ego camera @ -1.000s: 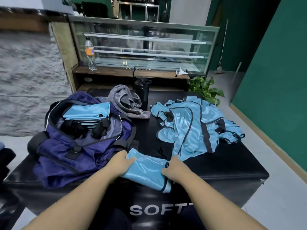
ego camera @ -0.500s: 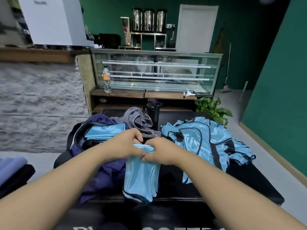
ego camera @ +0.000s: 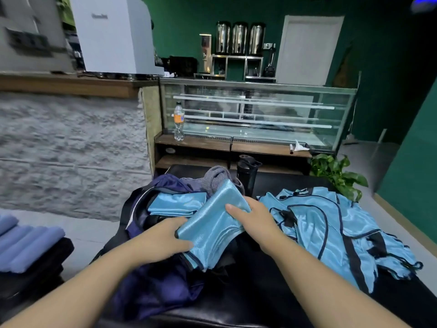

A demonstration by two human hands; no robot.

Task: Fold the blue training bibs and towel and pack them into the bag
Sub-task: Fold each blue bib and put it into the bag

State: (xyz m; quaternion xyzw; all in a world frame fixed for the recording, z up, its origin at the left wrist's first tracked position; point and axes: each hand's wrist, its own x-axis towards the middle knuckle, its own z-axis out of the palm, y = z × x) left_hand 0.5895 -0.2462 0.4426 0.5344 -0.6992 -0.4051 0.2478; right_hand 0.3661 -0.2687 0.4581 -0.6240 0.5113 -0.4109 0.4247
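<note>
Here, a person's left hand (ego camera: 165, 237) and right hand (ego camera: 253, 218) curl their fingers around a folded blue bib (ego camera: 212, 223), its long axis running from 7 to 1 o'clock, above the open bag (ego camera: 151, 280) lying at 9 o'clock, nearer the left hand.

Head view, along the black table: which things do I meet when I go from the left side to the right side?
Purple bag with folded bibs inside → left hand → folded bib held by both hands → right hand → pile of unfolded bibs.
</note>
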